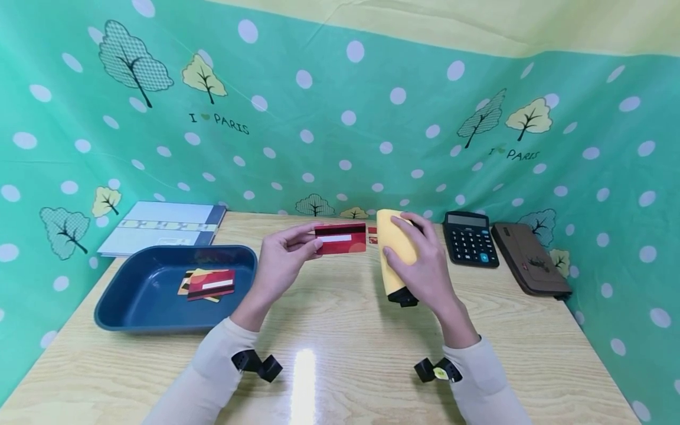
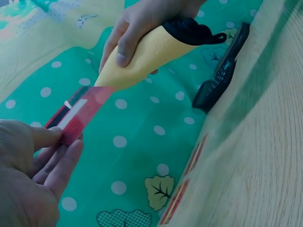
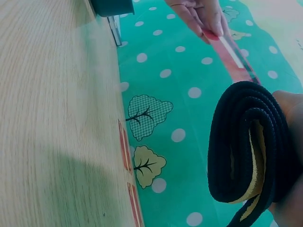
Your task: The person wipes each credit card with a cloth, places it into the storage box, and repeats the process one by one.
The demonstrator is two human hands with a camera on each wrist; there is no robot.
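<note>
1. Light wood-grain table stands before a green, white-dotted fabric backdrop.
2. Left hand pinches a red, black-striped rectangular card by one end, above the table. Maintain this end grip; the faces stay largely exposed.
3. Right hand curls around a rolled yellow-and-black cloth, just beside the card's free end. Keep the roll snug.
4. On contact, apply light pressure; the thin card would probably flex.

Head view high, fwd/dn; wrist views close, tilted, w/ shared card
</note>
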